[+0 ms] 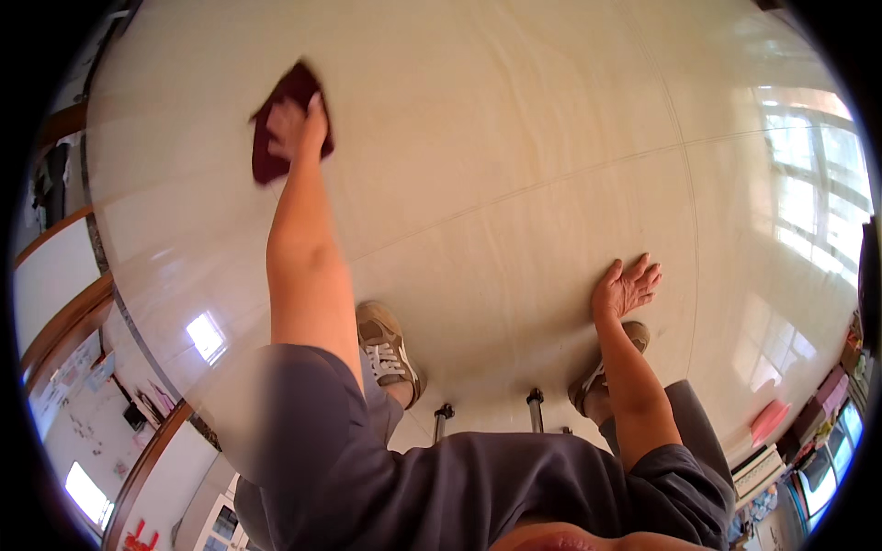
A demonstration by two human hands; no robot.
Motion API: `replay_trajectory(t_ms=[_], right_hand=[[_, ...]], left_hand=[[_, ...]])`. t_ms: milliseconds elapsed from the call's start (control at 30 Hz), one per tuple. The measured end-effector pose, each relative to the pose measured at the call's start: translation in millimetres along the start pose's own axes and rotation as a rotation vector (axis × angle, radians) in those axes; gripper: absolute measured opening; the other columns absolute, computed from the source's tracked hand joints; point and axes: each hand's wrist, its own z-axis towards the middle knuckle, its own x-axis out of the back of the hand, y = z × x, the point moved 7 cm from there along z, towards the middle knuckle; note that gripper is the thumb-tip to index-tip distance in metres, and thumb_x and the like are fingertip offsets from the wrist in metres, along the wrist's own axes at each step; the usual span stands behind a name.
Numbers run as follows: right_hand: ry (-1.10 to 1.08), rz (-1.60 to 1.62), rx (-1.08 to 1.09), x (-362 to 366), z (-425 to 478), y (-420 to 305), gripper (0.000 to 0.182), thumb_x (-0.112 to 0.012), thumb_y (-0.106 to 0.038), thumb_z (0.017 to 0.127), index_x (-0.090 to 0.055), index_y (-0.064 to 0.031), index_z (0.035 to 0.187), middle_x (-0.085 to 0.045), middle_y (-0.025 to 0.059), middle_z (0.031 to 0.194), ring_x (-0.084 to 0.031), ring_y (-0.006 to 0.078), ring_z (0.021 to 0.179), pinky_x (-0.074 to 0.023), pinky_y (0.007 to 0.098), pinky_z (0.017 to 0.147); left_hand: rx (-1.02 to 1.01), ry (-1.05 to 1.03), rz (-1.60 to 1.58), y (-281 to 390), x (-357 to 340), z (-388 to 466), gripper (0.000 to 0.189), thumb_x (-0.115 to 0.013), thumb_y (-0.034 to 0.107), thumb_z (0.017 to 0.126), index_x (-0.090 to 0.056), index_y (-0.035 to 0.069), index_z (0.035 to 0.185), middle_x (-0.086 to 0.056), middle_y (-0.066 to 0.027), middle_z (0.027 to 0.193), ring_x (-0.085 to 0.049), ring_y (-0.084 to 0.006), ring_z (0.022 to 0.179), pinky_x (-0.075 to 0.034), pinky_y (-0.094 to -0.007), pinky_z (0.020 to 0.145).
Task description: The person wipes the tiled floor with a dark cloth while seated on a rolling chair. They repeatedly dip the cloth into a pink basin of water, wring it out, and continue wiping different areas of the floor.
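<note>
My left hand [298, 129] is stretched far forward on a dark red cloth [296, 86]. The hand is blurred, and the cloth lies beneath its palm and fingers against the glossy cream tiled floor [482, 124]. Off to the right, my right hand [628, 286] has its fingers spread with nothing in them. It hangs just ahead of my right shoe [637, 335]; whether it touches the floor I cannot tell.
My left brown shoe with white laces [387, 355] stands on the tiles. Metal legs with black ends [535, 406] show between my feet. A pink round object [770, 421] is at the lower right. Wood-trimmed doorways [65, 324] line the left; window reflections [813, 186] shine on the right.
</note>
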Motion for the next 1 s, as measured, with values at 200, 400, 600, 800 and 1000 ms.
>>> replay_trajectory(t_ms=[200,400,600,800,1000], right_hand=[[-0.01,-0.01,0.012,-3.2,-4.6,-6.8,0.074,-0.048,-0.05,0.1,-0.023,-0.0177,0.161,-0.014,0.016,0.168,-0.008,0.0379,0.156,-0.0104,0.0647,0.12],[0.034,0.011,-0.007,-3.5,1.3,3.2,0.073,-0.053,-0.05,0.096,-0.032,-0.017,0.158,-0.021,0.0172,0.166,-0.012,0.0381,0.155,-0.0088,0.0629,0.121],[0.01,0.05,-0.024,-5.5,10.5,0.0,0.076,-0.06,-0.049,0.092,-0.035,-0.0163,0.156,-0.021,0.0188,0.166,-0.011,0.0379,0.156,-0.0065,0.0646,0.12],[0.053,0.289,-0.083,-8.6,32.9,24.1,0.063,-0.062,-0.046,0.092,-0.049,-0.0181,0.147,-0.03,0.0161,0.162,-0.017,0.0377,0.154,-0.0084,0.0634,0.121],[-0.15,0.536,0.292,3.0,-14.0,-100.5,0.056,-0.064,-0.048,0.09,-0.057,-0.0256,0.141,-0.038,0.0132,0.159,-0.022,0.0376,0.152,-0.009,0.0668,0.119]], left_hand=[[-0.756,0.106,0.034,210.7,-46.7,-119.7,0.077,-0.035,0.057,0.102,-0.024,0.011,0.162,-0.011,-0.0131,0.171,-0.007,-0.0346,0.158,-0.008,-0.0599,0.124],[-1.192,-0.254,-0.11,256.4,-58.0,-344.7,0.076,-0.051,0.054,0.098,-0.035,0.008,0.157,-0.02,-0.0105,0.169,-0.011,-0.028,0.157,-0.007,-0.0553,0.125],[-1.218,-0.46,-0.191,203.4,-63.5,-461.0,0.078,-0.065,0.044,0.093,-0.037,0.008,0.156,-0.022,-0.0109,0.169,-0.012,-0.0295,0.157,-0.006,-0.0557,0.125],[-1.121,-0.347,-0.367,165.6,-68.9,-458.5,0.085,-0.07,0.043,0.09,-0.034,0.006,0.157,-0.023,-0.0149,0.168,-0.013,-0.0342,0.157,-0.004,-0.0634,0.122],[-0.43,-0.308,-0.036,56.7,-124.6,-328.4,0.107,-0.043,0.076,0.093,-0.002,0.007,0.164,0.005,-0.0135,0.172,0.01,-0.0296,0.158,0.006,-0.0641,0.12]])
